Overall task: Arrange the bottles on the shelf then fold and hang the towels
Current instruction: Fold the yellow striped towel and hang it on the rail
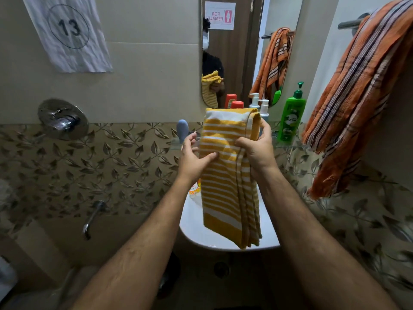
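A yellow towel with white stripes (225,189), folded into a long strip, hangs upright over the sink. My right hand (257,148) grips its right edge near the top. My left hand (194,157) pinches its left side, thumb on the front. Behind it on the glass shelf (288,145) stand a green pump bottle (292,117), a white pump bottle (263,108), a red-capped bottle (237,104) and a blue-grey bottle (182,128); the towel hides their lower parts. An orange striped towel (357,97) hangs over the rail (350,23) at the upper right.
The white sink (194,229) is below the towel, with a small orange bottle (194,189) at its back left. A mirror (241,52) is above the shelf. A chrome valve (62,119) and spout (91,220) are on the left wall.
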`<state>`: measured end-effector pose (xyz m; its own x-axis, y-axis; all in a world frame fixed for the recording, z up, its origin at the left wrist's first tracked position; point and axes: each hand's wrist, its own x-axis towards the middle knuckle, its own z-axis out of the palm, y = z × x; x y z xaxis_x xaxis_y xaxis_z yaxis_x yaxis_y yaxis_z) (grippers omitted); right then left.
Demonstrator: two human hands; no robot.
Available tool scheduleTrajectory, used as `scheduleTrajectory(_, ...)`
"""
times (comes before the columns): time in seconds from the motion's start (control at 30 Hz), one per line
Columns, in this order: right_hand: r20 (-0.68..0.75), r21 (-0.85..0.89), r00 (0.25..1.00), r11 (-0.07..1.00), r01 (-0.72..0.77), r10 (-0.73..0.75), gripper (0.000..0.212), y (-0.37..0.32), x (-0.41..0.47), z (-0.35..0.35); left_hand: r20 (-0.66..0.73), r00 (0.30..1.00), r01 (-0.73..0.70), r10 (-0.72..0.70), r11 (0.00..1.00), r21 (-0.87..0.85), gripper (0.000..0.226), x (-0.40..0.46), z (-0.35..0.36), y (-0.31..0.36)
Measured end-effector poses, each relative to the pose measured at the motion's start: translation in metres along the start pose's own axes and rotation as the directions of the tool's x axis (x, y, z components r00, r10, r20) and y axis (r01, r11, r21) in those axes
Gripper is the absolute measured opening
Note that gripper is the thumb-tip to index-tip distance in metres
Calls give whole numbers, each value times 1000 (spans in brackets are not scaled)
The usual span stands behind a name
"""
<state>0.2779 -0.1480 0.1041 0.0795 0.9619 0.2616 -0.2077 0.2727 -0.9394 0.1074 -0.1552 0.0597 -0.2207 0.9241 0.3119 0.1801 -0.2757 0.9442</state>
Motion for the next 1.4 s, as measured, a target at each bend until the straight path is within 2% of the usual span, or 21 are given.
scheduleTrajectory(0.07,-42,-51,998,998,34,-36,89,-3,1,6,-116,977,-167,180,979,116,58,-7,8,4)
scheduleTrajectory(0.1,-61,-69,997,996,50,-54,90,-4,2,9,-85,970,-219,228,970,104,47,-10,12,5)
scheduleTrajectory(0.13,-80,-81,995,995,54,-61,91,-8,1,13,5,975,-223,223,973,63,44,-12,16,5)
scheduleTrajectory(0.2,-105,-105,992,993,61,-72,92,-12,3,17,207,969,-133,132,991,-6,63,-16,23,8)
scheduleTrajectory(0.27,-103,-130,993,990,48,-62,92,-19,3,20,321,945,-48,64,997,-58,79,-15,27,9)
scheduleTrajectory(0.33,-37,-74,999,997,10,-13,85,-25,3,20,336,940,-26,64,993,-117,74,-12,30,10)
scheduleTrajectory(0.43,165,140,977,977,-161,138,56,-36,0,18,295,952,-18,74,982,-190,52,-8,31,15)
scheduleTrajectory(0.53,314,202,930,944,-261,190,68,-39,-1,7,271,962,16,22,990,-140,40,-6,31,13)
scheduleTrajectory(0.6,310,200,934,949,-246,177,71,-38,0,-1,226,970,121,-83,979,-161,41,-1,32,7)
scheduleTrajectory(0.67,183,155,976,977,-148,119,52,-36,1,-10,184,958,259,-219,937,-235,40,3,34,9)
scheduleTrajectory(0.73,-33,-49,999,999,-12,10,29,-26,5,-22,182,939,333,-292,903,-271,48,9,37,13)
scheduleTrajectory(0.77,-109,-201,993,979,19,-42,31,-19,7,-30,194,934,347,-301,894,-284,52,11,39,15)
scheduleTrajectory(0.8,-138,-325,989,946,6,-53,43,-10,9,-39,198,933,350,-301,887,-302,51,12,41,18)
scheduleTrajectory(0.87,-91,-414,992,903,-117,87,68,0,12,-51,216,935,345,-282,865,-364,37,10,45,28)
scheduleTrajectory(0.93,66,-284,950,919,-274,304,71,2,14,-61,269,932,339,-241,840,-423,29,12,50,37)
scheduleTrajectory(1.0,190,-118,892,911,-395,411,72,-4,15,-71,327,924,336,-199,830,-445,27,18,57,42)
scheduleTrajectory(1.1,300,6,898,941,-338,321,81,-11,25,-90,370,907,370,-203,804,-466,24,30,64,46)
scheduleTrajectory(1.23,230,109,955,971,-215,186,38,-34,37,-105,365,897,398,-248,813,-425,67,48,79,52)
scheduleTrajectory(1.27,193,118,968,976,-183,158,34,-38,40,-108,366,901,381,-232,827,-414,67,52,84,53)
scheduleTrajectory(1.33,126,114,987,987,-113,98,32,-46,46,-113,386,907,330,-165,849,-412,49,57,95,57)
scheduleTrajectory(1.4,72,100,996,993,-54,47,26,-53,49,-118,430,898,295,-91,850,-437,42,61,105,59)
